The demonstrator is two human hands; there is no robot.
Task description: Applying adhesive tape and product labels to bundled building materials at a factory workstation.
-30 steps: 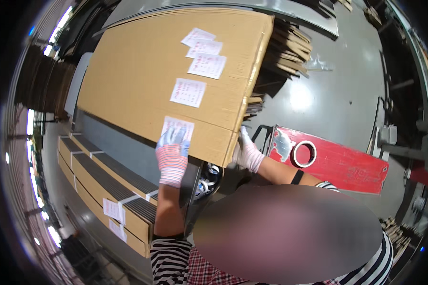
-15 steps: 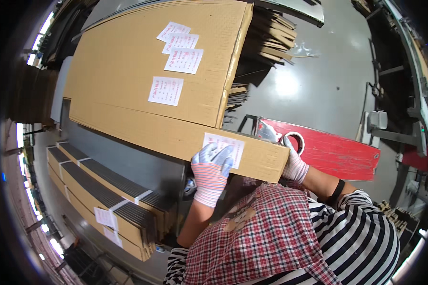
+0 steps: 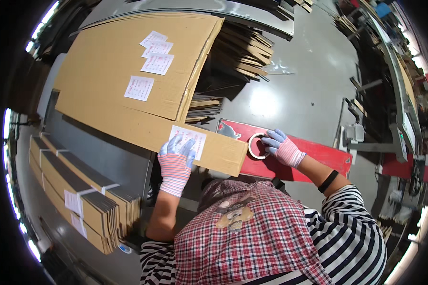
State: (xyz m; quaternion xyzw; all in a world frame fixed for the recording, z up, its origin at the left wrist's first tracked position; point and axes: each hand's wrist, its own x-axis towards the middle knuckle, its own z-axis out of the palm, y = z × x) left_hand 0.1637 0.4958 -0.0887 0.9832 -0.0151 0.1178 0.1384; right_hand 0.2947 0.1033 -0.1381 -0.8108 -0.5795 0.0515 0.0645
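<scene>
My left hand (image 3: 175, 166), in a striped glove with grey-blue fingertips, lies with its fingers spread over a white printed label (image 3: 198, 139). That label is on a long, narrow cardboard box (image 3: 226, 156) that sticks out to the right. At the box's right end my right hand (image 3: 284, 149), gloved alike, grips the side of a white-rimmed roll of tape (image 3: 251, 149). The roll's ring faces up, close beside the box end. Behind the box is a wide flat cardboard panel (image 3: 100, 71), with a single label (image 3: 139, 88) and several overlapping ones (image 3: 157, 64) on it.
A scuffed red board (image 3: 318, 162) stretches right beneath the tape. Strapped bundles of dark-edged cardboard (image 3: 76, 185) stand at lower left. Loose cardboard strips (image 3: 247, 50) are heaped beyond the panel's right edge. A metal frame (image 3: 390, 61) stands along the right.
My right hand has come from behind the box end to its right side, with the tape roll now more fully in sight. My left hand stays on the label. The whole view has shifted.
</scene>
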